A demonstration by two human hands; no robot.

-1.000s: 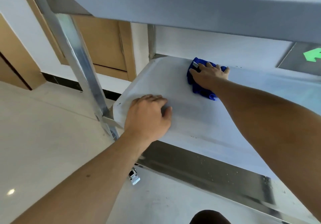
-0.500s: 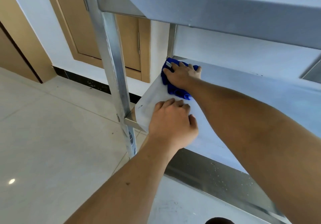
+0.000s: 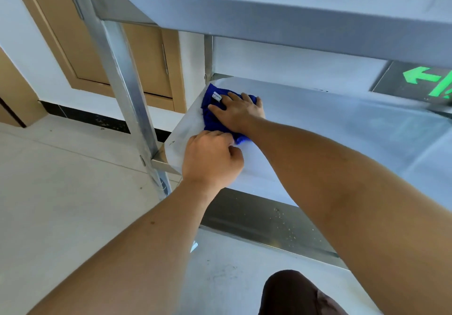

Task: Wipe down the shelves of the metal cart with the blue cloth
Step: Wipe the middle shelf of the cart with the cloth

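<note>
The metal cart point(image 3: 281, 19) fills the upper right of the frame, its top shelf overhanging the middle shelf point(image 3: 330, 129). At centre, the right hand point(image 3: 238, 113) presses flat, fingers straight, on the blue cloth point(image 3: 210, 116) near the shelf's far left corner. Just below, the left hand point(image 3: 211, 159) rests on the shelf with fingers curled, its fingertips at the cloth's near edge; whether they pinch it I cannot tell. A green arrow sign point(image 3: 428, 80) glows at right.

One blue cloth point(image 3: 210, 116) lies on the cart, with one white tag point(image 3: 217, 96). Two bare hands show, left hand point(image 3: 211, 158) and right hand point(image 3: 238, 113). Two shelves are visible, upper shelf point(image 3: 281, 19) and middle shelf point(image 3: 342, 124), and one green arrow sign point(image 3: 426, 82).
</note>
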